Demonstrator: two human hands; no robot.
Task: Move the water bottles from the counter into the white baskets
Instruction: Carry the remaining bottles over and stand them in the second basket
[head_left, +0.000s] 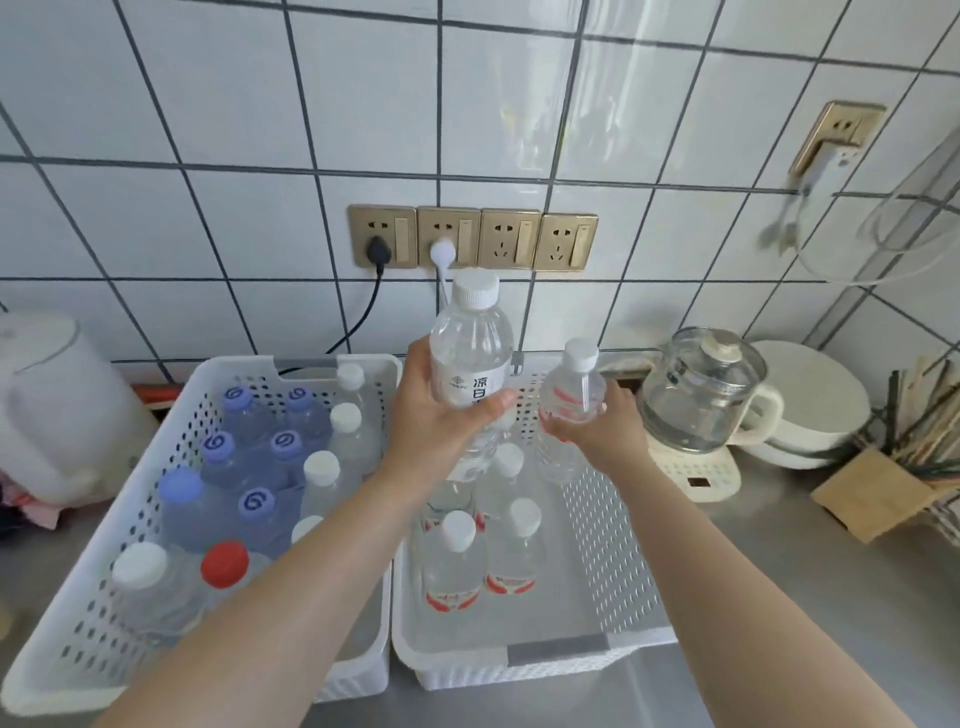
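Note:
Two white perforated baskets stand side by side on the steel counter. The left basket (78, 654) holds several bottles with blue, white and red caps. The right basket (597, 545) holds several white-capped bottles with red labels. My left hand (436, 421) grips a tall clear bottle with a white label (470, 358), upright above the gap between the baskets. My right hand (597, 431) grips a smaller red-labelled bottle (571, 395), held over the far part of the right basket.
A glass kettle (701, 395) on a white base stands just right of the right basket. A white jug (57, 405) sits at the far left. A wooden chopstick holder (878, 493) stands at the right. Wall sockets (472, 239) with two plugged cords hang behind the baskets.

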